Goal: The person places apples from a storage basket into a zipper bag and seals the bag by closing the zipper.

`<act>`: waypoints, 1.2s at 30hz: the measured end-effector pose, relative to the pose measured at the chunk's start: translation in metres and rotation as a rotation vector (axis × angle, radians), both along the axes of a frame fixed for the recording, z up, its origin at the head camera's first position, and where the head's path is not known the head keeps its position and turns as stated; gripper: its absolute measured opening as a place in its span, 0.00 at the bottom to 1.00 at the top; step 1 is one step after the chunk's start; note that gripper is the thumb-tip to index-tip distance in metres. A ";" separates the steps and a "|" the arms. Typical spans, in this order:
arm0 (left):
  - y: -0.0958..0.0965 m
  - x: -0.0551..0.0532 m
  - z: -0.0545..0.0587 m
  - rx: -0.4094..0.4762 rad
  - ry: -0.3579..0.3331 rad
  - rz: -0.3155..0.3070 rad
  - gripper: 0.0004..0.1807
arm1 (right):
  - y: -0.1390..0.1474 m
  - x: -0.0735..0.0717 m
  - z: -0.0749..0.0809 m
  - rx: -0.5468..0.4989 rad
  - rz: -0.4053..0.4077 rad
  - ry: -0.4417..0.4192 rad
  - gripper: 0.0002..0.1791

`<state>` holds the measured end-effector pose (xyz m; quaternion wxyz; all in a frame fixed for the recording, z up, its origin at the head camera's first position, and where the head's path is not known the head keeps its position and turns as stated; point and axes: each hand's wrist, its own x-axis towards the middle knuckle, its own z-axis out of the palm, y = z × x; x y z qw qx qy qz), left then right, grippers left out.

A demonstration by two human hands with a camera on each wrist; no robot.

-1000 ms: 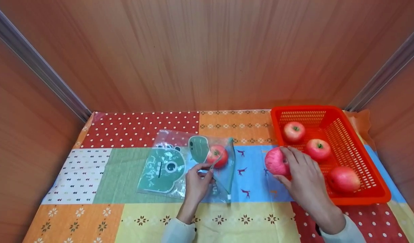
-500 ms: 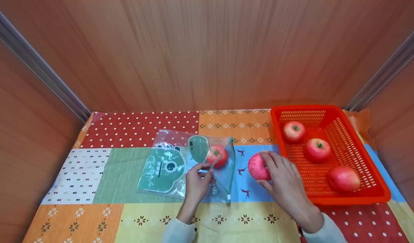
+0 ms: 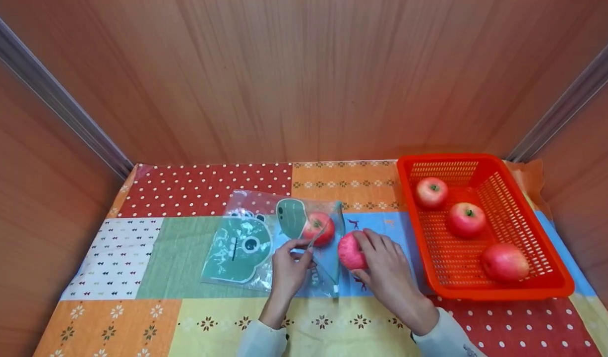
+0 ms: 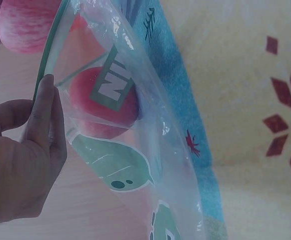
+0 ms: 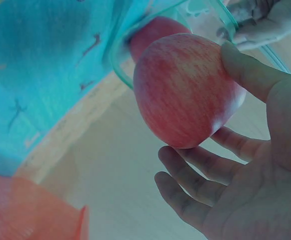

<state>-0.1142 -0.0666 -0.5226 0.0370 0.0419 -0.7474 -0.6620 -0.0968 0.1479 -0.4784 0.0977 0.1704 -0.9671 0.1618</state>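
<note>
A clear zip bag (image 3: pixel 239 248) with green cartoon prints lies on the cloth, its green-edged mouth facing right. My left hand (image 3: pixel 290 267) pinches the upper edge of that mouth between thumb and fingers and lifts it, as the left wrist view shows. Inside the bag, near the mouth, rests one red apple (image 4: pixel 103 102). A second apple (image 5: pixel 185 90) is held in my right hand (image 3: pixel 388 267), thumb on one side and fingers on the other. In the right wrist view this apple overlaps the bag's open mouth, with the bagged apple behind it.
To the right stands an orange-red plastic basket (image 3: pixel 502 293) holding three apples, one of them the front apple (image 3: pixel 505 263). A patchwork cloth (image 3: pixel 224 327) covers the table. Wood-grain panels (image 3: pixel 304 79) enclose the back and both sides.
My right hand has carried its apple leftward from over the basket's left edge to the bag's mouth. The left hand and the bag have stayed in place.
</note>
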 end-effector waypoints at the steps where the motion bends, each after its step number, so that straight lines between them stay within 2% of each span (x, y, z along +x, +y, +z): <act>1: 0.000 0.000 0.000 0.000 -0.005 0.001 0.10 | -0.002 -0.001 -0.002 -0.007 0.004 -0.001 0.44; 13: 0.000 0.001 0.000 -0.018 0.019 0.016 0.11 | -0.022 -0.009 -0.017 0.007 0.033 0.012 0.45; 21: 0.000 0.000 0.000 -0.030 -0.028 0.013 0.10 | -0.028 -0.012 -0.028 0.010 0.043 0.010 0.45; 30: -0.001 0.002 0.000 -0.014 -0.004 0.001 0.10 | -0.031 -0.018 -0.034 -0.006 0.040 -0.010 0.44; 36: 0.000 0.002 0.001 0.000 0.011 -0.003 0.10 | -0.033 -0.020 -0.038 -0.011 0.031 0.006 0.43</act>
